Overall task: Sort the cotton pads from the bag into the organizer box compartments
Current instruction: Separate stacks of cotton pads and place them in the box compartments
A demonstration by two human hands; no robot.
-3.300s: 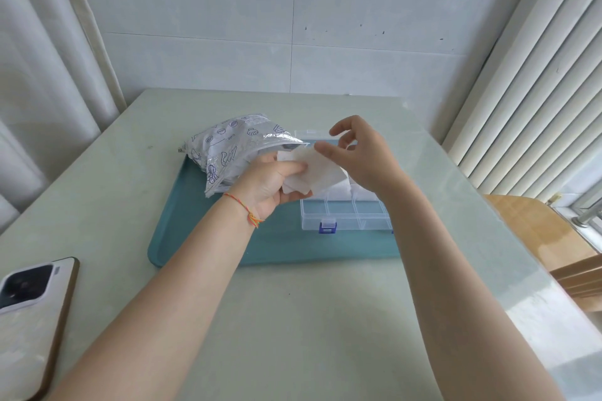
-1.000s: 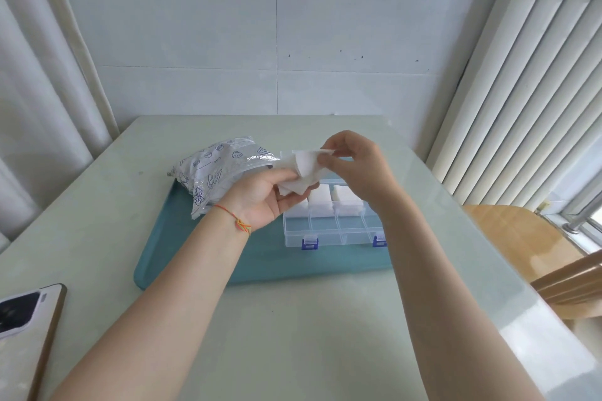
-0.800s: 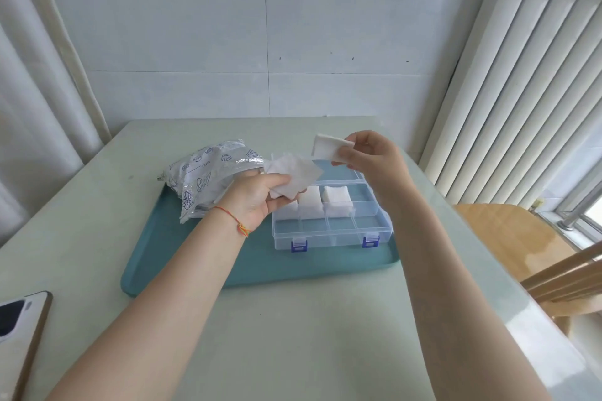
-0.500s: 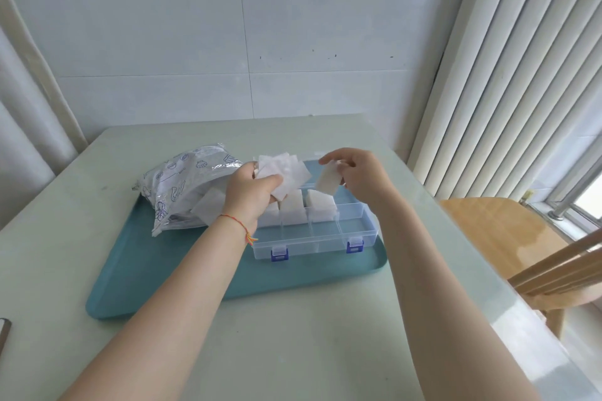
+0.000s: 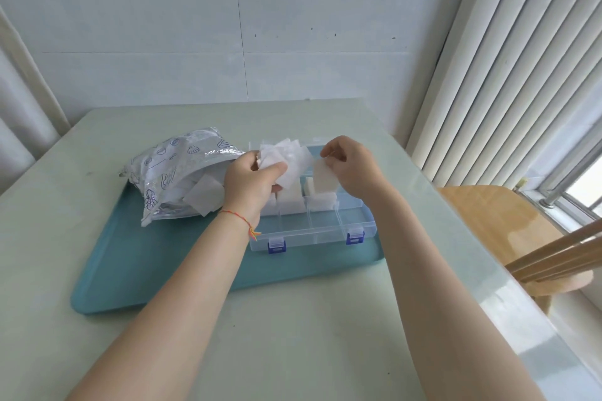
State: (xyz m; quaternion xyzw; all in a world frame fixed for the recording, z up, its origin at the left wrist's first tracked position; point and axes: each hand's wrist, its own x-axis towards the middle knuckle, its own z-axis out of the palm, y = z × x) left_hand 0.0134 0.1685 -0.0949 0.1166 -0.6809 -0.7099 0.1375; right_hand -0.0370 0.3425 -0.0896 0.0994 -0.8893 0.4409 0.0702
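One cotton pad [image 5: 325, 176] is hanging from the right hand [image 5: 353, 169], pinched at its top edge above the organizer box [image 5: 312, 221]. The left hand [image 5: 250, 182] is gripping a bunch of pads [image 5: 286, 159] just left of it, near the bag [image 5: 182, 172] lying on the teal tray [image 5: 163, 264]. I'd say she's placing it; next, lowering it into a far compartment.

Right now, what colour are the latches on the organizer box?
Blue. Both latches sit on the near wall of the clear organizer box, shown in the head view.
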